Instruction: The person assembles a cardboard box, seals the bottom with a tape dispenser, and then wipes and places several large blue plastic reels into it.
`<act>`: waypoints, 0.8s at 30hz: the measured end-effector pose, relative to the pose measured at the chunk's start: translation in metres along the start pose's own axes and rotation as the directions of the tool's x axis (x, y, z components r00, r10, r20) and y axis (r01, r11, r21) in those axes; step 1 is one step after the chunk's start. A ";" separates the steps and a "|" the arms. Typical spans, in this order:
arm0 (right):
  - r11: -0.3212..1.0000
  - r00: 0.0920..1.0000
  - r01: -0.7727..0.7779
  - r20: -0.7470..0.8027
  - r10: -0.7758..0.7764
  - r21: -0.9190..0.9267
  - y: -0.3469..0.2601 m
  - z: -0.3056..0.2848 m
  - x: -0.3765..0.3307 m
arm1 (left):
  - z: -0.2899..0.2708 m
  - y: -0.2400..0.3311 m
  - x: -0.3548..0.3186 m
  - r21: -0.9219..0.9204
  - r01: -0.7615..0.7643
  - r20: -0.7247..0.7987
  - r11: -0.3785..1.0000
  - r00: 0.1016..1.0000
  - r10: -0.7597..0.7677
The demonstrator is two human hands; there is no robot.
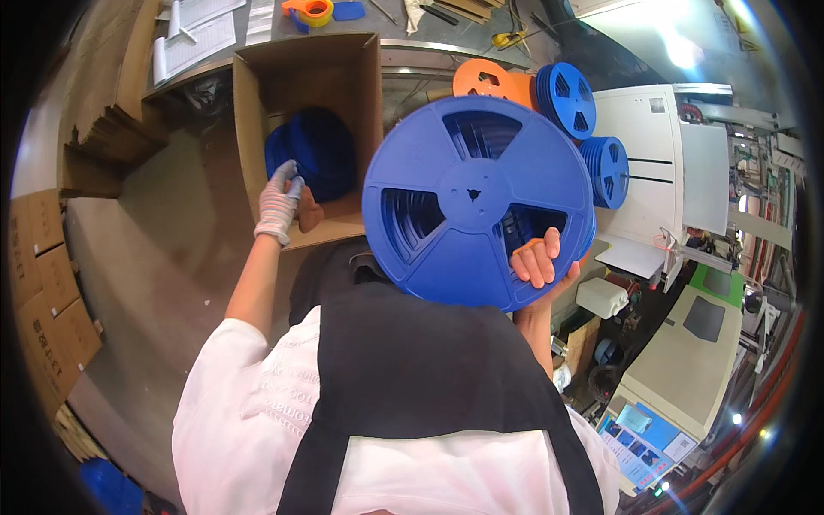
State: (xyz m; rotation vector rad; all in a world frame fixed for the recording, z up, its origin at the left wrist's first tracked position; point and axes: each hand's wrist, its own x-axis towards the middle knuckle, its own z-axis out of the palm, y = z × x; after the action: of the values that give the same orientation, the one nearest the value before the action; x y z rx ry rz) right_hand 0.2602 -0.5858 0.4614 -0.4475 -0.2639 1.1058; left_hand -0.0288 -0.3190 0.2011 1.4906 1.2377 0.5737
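My right hand [537, 260] grips a stack of large blue plastic reels [476, 199] by the lower rim, fingers hooked through a spoke opening, holding it up close to the camera. My left hand [281, 201], in a white knit glove, reaches into an open cardboard box [305, 73] on the floor and touches the blue reels [316, 150] lying inside it. My white sleeves and dark apron fill the lower part of the view.
Orange and blue reels [566, 96] stand upright beside a white machine [648, 163] to the right. A metal table at the top holds papers [197, 30] and an orange tape dispenser [311, 10]. Flat cardboard [47, 283] is stacked at left. Beige equipment with a screen sits lower right.
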 end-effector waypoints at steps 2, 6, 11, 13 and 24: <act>0.999 0.998 0.019 0.060 -0.022 0.040 0.000 0.002 0.005 | -0.008 0.033 0.001 -0.127 -0.045 -0.091 0.991 0.995 0.034; 0.998 0.984 -0.054 0.174 0.048 0.034 0.001 0.004 0.014 | -0.014 0.117 -0.004 -0.235 -0.114 -0.194 0.965 0.979 0.068; 0.987 0.967 -0.161 0.196 0.163 -0.029 0.003 0.010 0.023 | -0.010 0.166 -0.019 -0.046 -0.421 -0.146 0.906 0.900 0.411; 0.980 0.963 -0.195 0.180 0.199 -0.043 0.005 0.013 0.028 | 0.003 0.193 -0.029 -0.022 -0.540 -0.111 0.841 0.838 0.535; 0.954 0.949 -0.294 0.098 0.299 -0.059 0.020 0.019 0.036 | 0.083 0.241 -0.076 -0.061 -0.816 0.282 0.575 0.539 0.794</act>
State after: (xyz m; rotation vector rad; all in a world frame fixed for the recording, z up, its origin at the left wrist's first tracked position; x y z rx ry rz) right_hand 0.2518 -0.5422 0.4681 -0.4785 -0.3213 1.4237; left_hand 0.1100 -0.3975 0.4142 2.1212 0.2581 0.8754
